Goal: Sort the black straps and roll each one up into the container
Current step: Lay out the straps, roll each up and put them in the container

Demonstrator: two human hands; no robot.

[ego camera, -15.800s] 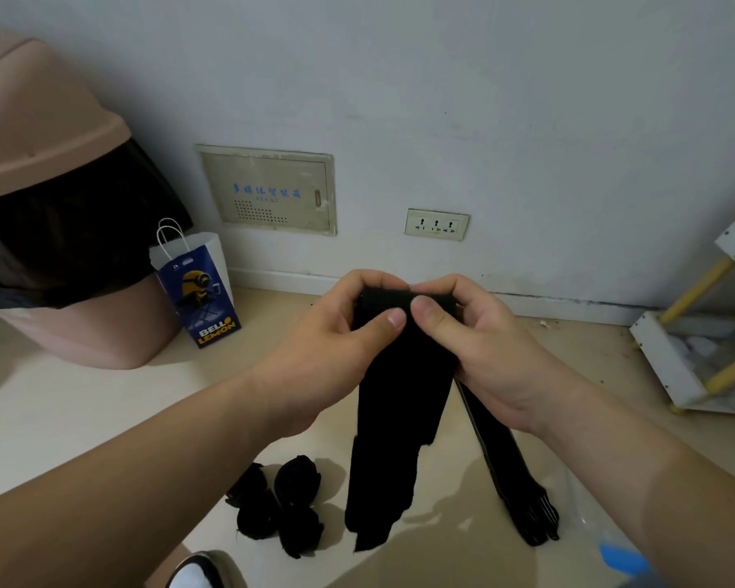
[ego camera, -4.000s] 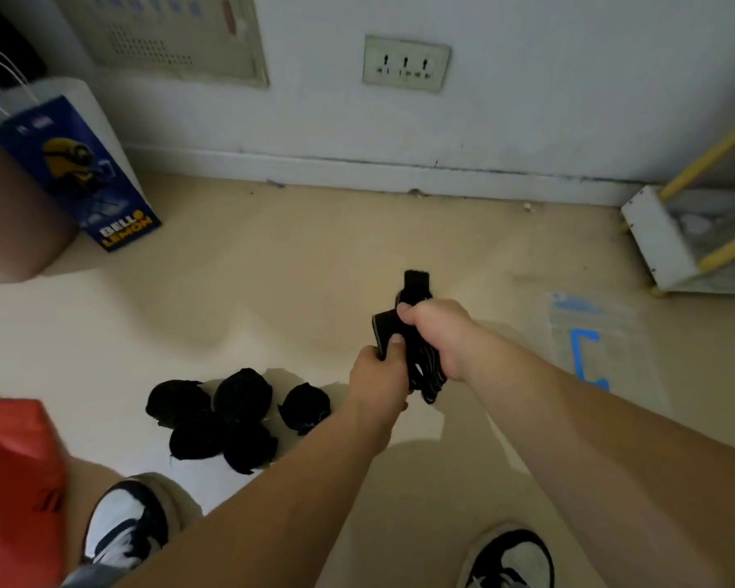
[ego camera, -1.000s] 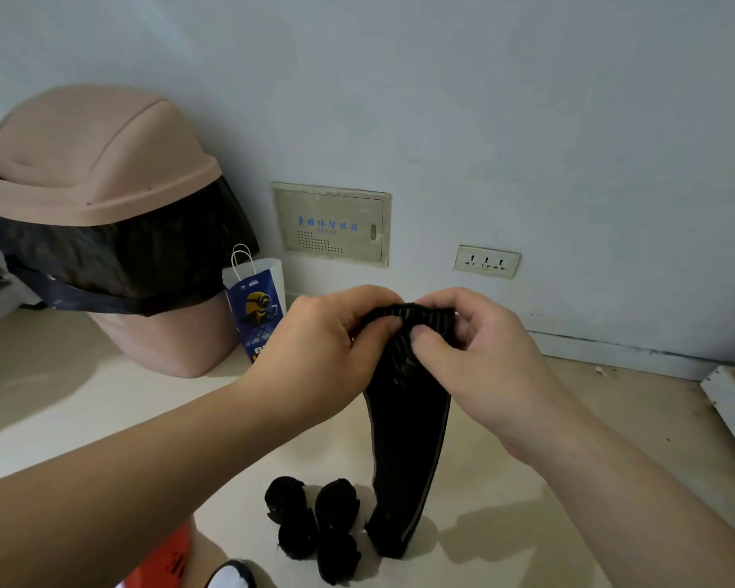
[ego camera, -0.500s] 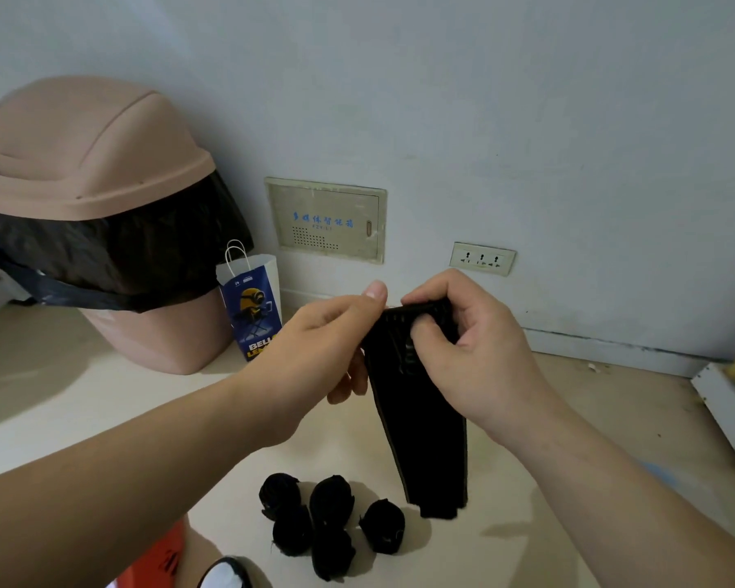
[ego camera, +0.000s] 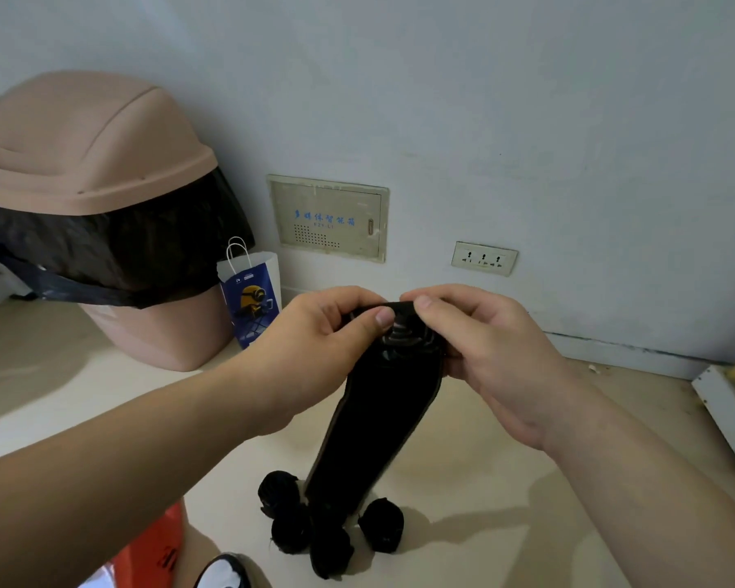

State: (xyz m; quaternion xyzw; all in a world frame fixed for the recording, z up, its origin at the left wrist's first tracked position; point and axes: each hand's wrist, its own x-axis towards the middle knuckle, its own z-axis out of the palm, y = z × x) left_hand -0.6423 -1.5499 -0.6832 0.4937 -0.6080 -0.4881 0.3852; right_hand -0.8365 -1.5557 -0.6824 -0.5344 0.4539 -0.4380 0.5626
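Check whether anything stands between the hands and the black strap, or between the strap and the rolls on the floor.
Nothing visible does. The left hand and right hand pinch the top of the strap; its free end hangs toward the rolls.

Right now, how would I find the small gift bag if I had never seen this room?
Start at the big pink bin on the left. The bag stands just right of it, near the beige wall panel. It alone is blue and white, with white cord handles and a yellow cartoon figure.
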